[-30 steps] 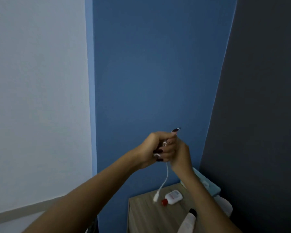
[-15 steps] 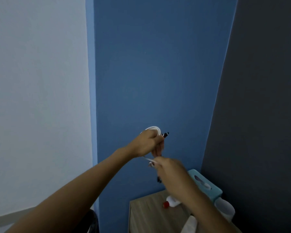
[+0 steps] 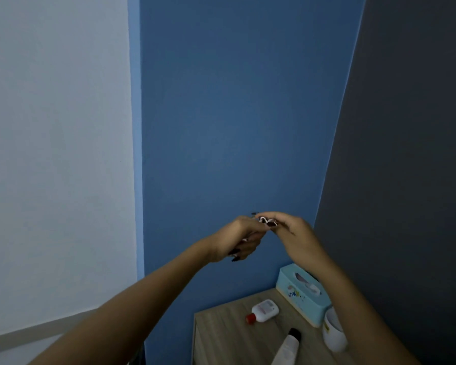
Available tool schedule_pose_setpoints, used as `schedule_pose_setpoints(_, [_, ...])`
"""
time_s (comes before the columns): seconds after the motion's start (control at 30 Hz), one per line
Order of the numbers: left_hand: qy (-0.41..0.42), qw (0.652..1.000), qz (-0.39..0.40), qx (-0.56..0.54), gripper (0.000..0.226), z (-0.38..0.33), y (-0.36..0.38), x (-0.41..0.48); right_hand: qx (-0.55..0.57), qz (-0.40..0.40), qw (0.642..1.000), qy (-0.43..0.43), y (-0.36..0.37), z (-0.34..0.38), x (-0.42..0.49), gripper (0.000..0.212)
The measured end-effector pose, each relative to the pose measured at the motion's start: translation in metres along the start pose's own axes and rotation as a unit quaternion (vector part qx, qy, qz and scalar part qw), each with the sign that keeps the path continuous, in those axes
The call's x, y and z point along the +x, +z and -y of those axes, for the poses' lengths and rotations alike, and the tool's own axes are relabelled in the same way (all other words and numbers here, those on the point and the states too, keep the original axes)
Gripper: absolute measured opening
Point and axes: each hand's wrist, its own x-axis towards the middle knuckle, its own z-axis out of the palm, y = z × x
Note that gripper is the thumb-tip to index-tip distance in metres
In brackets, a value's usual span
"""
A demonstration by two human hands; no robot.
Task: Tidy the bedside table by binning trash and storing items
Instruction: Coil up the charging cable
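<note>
From the head camera, you are looking up at a blue wall with both arms raised in front of you. Your left hand (image 3: 238,237) and right hand (image 3: 291,227) meet at the fingertips, both closed around a small bundle of white cable (image 3: 266,221), which sits well above the bedside table (image 3: 229,335). Judging by this, you are coiling the cable, and it is not yet stored. Low at the right, the table holds plenty: a small white bottle with a red cap (image 3: 263,310) lying down, a white tube with a black cap (image 3: 287,347) nearer you, a light blue tissue box (image 3: 300,293) at the far edge, and a white cup (image 3: 332,329) beside it. No bin shows.
</note>
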Motion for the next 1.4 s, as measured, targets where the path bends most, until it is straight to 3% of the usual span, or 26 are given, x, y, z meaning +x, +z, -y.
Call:
schedule_pose_setpoints(0.17, [0.018, 1.0, -0.013, 0.016, 0.048, -0.004, -0.009, 0.001, 0.235, 0.013, 0.966, 0.103, 0.005, -0.002, 0.001, 0.023])
schedule_pose_setpoints(0.37, [0.071, 0.967, -0.174, 0.172, 0.038, -0.004, -0.014, 0.007, 0.315, 0.003, 0.941, 0.126, 0.003, -0.005, 0.004, 0.026])
schedule_pose_setpoints(0.53, [0.069, 0.972, -0.158, 0.158, 0.034, 0.001, -0.014, 0.004, 0.343, 0.012, 0.929, 0.139, -0.003, -0.008, 0.006, 0.011])
schedule_pose_setpoints(0.67, [0.072, 0.981, -0.127, 0.124, 0.035, 0.008, -0.01, 0.003, 0.174, -0.044, 0.975, 0.128, 0.006, -0.02, 0.007, 0.01])
schedule_pose_setpoints(0.83, [0.074, 0.986, -0.102, 0.107, 0.032, 0.015, 0.008, 0.006, 0.049, -0.145, 0.985, 0.074, 0.023, -0.025, 0.002, 0.018])
schedule_pose_setpoints(0.93, [0.071, 0.985, -0.118, 0.108, 0.034, 0.019, 0.011, 0.007, 0.204, -0.118, 0.96, 0.149, 0.03, -0.023, -0.002, 0.02])
schedule_pose_setpoints(1.07, [0.049, 0.989, -0.113, 0.078, 0.037, 0.022, 0.012, 0.003, 0.425, -0.084, 0.877, 0.208, 0.033, -0.022, -0.009, 0.016])
schedule_pose_setpoints(1.17, [0.065, 0.97, -0.157, 0.174, 0.037, 0.024, 0.013, 0.007, 0.517, -0.054, 0.824, 0.225, 0.03, -0.023, -0.015, 0.024])
schedule_pose_setpoints(1.23, [0.074, 0.955, -0.178, 0.225, 0.035, 0.026, 0.012, 0.011, 0.521, -0.04, 0.824, 0.22, 0.028, -0.025, -0.017, 0.024])
schedule_pose_setpoints(1.4, [0.104, 0.925, -0.192, 0.312, 0.029, 0.03, 0.011, 0.012, 0.455, -0.026, 0.87, 0.186, 0.022, -0.024, -0.022, 0.02])
